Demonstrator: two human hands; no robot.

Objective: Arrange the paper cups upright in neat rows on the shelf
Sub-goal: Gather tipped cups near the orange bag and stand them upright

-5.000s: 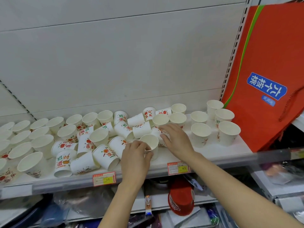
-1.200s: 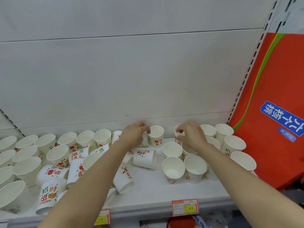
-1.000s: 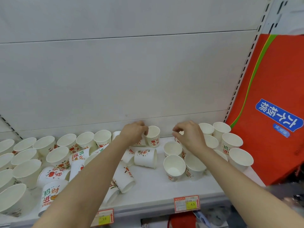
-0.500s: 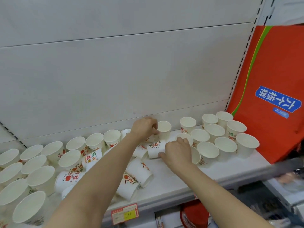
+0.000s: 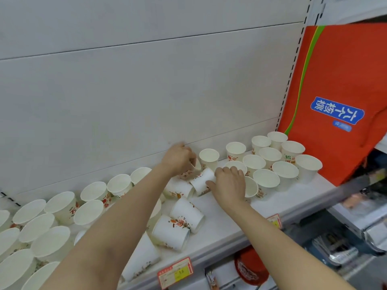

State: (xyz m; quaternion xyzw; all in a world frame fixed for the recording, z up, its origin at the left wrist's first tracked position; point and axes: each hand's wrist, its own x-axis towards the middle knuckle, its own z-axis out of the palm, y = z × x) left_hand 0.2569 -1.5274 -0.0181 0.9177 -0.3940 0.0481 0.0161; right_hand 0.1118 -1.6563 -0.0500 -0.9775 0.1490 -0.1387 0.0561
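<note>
White paper cups with red and green print cover the white shelf (image 5: 226,225). Upright cups stand in rows at the right (image 5: 287,162) and at the left (image 5: 60,204). Several cups lie tipped in the middle (image 5: 178,231). My left hand (image 5: 178,158) reaches to the back wall and grips a tilted cup (image 5: 195,165) beside an upright back-row cup (image 5: 209,159). My right hand (image 5: 229,183) holds a cup lying on its side (image 5: 201,181), fingers curled over it.
A large red bag (image 5: 339,84) with a blue label stands at the shelf's right end. Price tags (image 5: 174,273) sit on the shelf's front edge. A lower shelf with a red item (image 5: 251,266) and packaged goods lies below.
My right hand has come off the back-row cup at the right and dropped forward-left onto the lying cup. My left hand stays at the back wall. The camera has shifted.
</note>
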